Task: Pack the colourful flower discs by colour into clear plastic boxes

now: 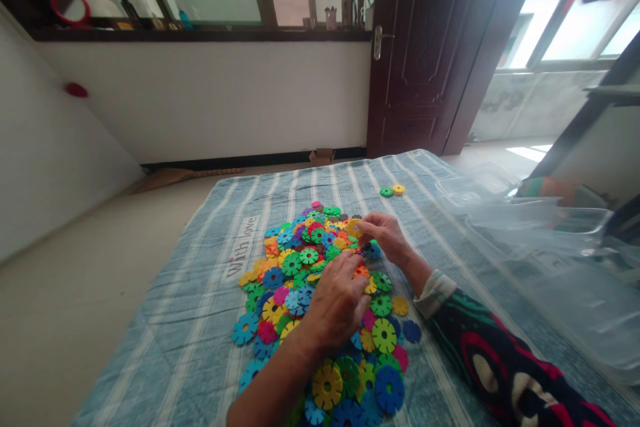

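A heap of flat plastic snowflake discs (pixel 320 293) in green, blue, yellow, pink and orange lies on a blue striped cloth (pixel 200 320). My left hand (pixel 337 303) rests palm down on the middle of the heap, fingers curled onto the discs; what it grips is hidden. My right hand (pixel 385 235) is at the heap's far right edge, pinching a yellow disc (pixel 354 227) between thumb and fingertips. Its sleeve is dark with red and green patterns.
Two loose discs, a green disc (pixel 386 192) and a yellow one (pixel 399 189), lie apart at the far side of the cloth. Clear plastic containers (pixel 525 240) stand at the right. A white wall, windowsill and dark door (pixel 420 47) are behind; bare floor lies left.
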Demonstrator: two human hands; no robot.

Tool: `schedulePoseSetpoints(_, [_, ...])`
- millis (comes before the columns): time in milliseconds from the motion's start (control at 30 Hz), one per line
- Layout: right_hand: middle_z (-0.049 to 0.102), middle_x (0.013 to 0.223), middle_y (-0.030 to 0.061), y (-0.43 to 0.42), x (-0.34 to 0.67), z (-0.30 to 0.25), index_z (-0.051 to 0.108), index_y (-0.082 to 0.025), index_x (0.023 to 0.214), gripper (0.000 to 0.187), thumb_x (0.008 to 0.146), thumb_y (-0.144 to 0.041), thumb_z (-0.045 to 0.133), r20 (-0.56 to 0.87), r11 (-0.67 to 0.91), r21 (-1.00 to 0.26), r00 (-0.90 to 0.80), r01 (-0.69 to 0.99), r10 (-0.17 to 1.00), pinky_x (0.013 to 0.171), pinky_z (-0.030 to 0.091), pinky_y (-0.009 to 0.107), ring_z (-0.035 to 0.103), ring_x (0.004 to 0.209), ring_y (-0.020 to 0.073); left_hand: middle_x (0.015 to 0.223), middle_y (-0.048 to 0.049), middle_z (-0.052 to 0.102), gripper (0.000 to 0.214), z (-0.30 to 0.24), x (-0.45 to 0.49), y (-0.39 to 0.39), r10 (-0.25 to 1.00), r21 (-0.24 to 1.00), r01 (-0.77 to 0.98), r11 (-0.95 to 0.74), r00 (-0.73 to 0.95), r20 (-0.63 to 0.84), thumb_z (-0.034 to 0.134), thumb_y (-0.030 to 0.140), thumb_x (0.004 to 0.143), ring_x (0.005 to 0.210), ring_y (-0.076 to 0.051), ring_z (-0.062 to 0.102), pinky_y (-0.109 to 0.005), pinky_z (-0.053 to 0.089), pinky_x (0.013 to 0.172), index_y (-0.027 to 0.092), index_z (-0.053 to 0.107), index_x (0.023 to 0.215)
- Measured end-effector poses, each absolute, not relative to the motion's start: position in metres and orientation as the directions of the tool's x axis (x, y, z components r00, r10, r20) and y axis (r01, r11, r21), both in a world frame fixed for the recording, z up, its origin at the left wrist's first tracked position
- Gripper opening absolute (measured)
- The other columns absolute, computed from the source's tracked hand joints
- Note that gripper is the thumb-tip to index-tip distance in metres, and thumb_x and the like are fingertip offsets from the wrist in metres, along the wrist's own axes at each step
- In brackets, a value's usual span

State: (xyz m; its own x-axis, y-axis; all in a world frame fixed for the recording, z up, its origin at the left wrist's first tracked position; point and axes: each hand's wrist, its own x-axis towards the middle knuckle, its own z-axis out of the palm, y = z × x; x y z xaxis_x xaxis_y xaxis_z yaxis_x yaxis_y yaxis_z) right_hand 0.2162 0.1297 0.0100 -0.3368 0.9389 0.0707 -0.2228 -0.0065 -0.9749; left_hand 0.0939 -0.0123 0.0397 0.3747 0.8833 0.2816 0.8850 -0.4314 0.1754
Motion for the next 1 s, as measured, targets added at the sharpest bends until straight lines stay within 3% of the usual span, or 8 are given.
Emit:
schedulePoseSetpoints(167, [0.063,0.054,-0.0004,0.129,0.215,0.013,0.062,-0.016,0.064,0.038,0.058,-0.049,0.079,0.069,-0.004,-0.977,-0.337,-0.211,0.939,0.048,0.047,0.025,0.059,0.046,0.0132,0.128,-0.0205,0.059,0.009,0.025,0.110,-0.010,0.884,0.080,0.917,-0.392,0.351,0.308,0.061,0.014,0.079,0.127,-0.036,0.048,-0.054,0.044,0.101,0.015,0.068,0.085])
schedulePoseSetpoints(267, [0.064,0.055,-0.0001,0.128,0.215,0.015,0.062,-0.016,0.064,0.037,0.058,-0.048,0.078,0.067,-0.007,-0.977,-0.335,-0.215,0.940,0.047,0.047,0.025,0.059,0.046,0.0131,0.120,-0.0171,0.064,0.016,0.022,0.106,-0.007,0.844,0.076,0.909,-0.409,0.346,0.409,0.053,0.012,0.084,0.122,-0.032,0.053,-0.051,0.047,0.098,0.016,0.068,0.081])
schedulePoseSetpoints(333, [0.064,0.055,-0.0001,0.128,0.216,0.015,0.062,-0.015,0.064,0.036,0.058,-0.047,0.079,0.065,-0.016,-0.973,-0.340,-0.229,0.938,0.048,0.047,0.025,0.060,0.047,0.0132,0.114,-0.0139,0.068,0.020,0.026,0.100,-0.004,0.812,0.149,0.894,-0.422,0.300,0.501,0.051,0.016,0.087,0.115,-0.029,0.057,-0.048,0.049,0.096,0.018,0.068,0.078])
schedulePoseSetpoints(433, [0.065,0.056,0.0002,0.130,0.218,0.015,0.062,-0.015,0.064,0.035,0.059,-0.045,0.080,0.076,-0.032,-0.960,-0.368,-0.279,0.927,0.047,0.047,0.024,0.060,0.046,0.0132,0.092,-0.0086,0.071,0.024,0.037,0.087,-0.001,0.829,0.381,0.850,-0.363,0.108,0.548,0.049,0.022,0.089,0.092,-0.022,0.063,-0.038,0.052,0.085,0.019,0.068,0.075])
schedulePoseSetpoints(567, [0.067,0.059,0.0007,0.127,0.218,0.019,0.063,-0.015,0.064,0.032,0.061,-0.043,0.080,0.110,-0.061,-0.938,-0.461,-0.340,0.881,0.047,0.049,0.025,0.059,0.045,0.0122,0.065,-0.0004,0.064,0.028,0.052,0.072,0.002,0.907,0.774,0.631,-0.059,-0.290,0.306,0.053,0.037,0.085,0.065,-0.016,0.061,-0.027,0.049,0.064,0.018,0.068,0.070])
schedulePoseSetpoints(667, [0.066,0.058,0.0005,0.118,0.214,0.025,0.063,-0.015,0.064,0.032,0.063,-0.043,0.079,0.136,-0.061,-0.945,-0.555,-0.322,0.820,0.047,0.048,0.024,0.060,0.045,0.0121,0.067,0.0005,0.064,0.026,0.055,0.069,0.003,0.892,0.946,0.313,0.081,-0.447,0.071,0.060,0.041,0.077,0.061,-0.016,0.063,-0.025,0.050,0.055,0.017,0.069,0.075])
schedulePoseSetpoints(833, [0.064,0.053,-0.0004,0.108,0.204,0.027,0.065,-0.014,0.070,0.036,0.067,-0.048,0.075,0.128,-0.008,-0.978,-0.631,-0.209,0.765,0.045,0.046,0.022,0.059,0.045,0.0111,0.078,-0.0030,0.070,0.028,0.053,0.074,0.004,0.903,0.984,-0.090,0.156,-0.391,-0.179,0.067,0.039,0.072,0.060,-0.019,0.069,-0.026,0.053,0.050,0.015,0.067,0.086])
schedulePoseSetpoints(1000, [0.062,0.051,-0.0015,0.107,0.199,0.022,0.065,-0.014,0.075,0.039,0.071,-0.052,0.072,0.147,0.055,-0.986,-0.648,-0.160,0.748,0.046,0.045,0.022,0.058,0.045,0.0114,0.080,-0.0052,0.073,0.033,0.054,0.076,0.004,0.924,0.985,-0.134,0.112,-0.352,-0.153,0.069,0.041,0.073,0.071,-0.021,0.072,-0.026,0.057,0.056,0.014,0.067,0.091])
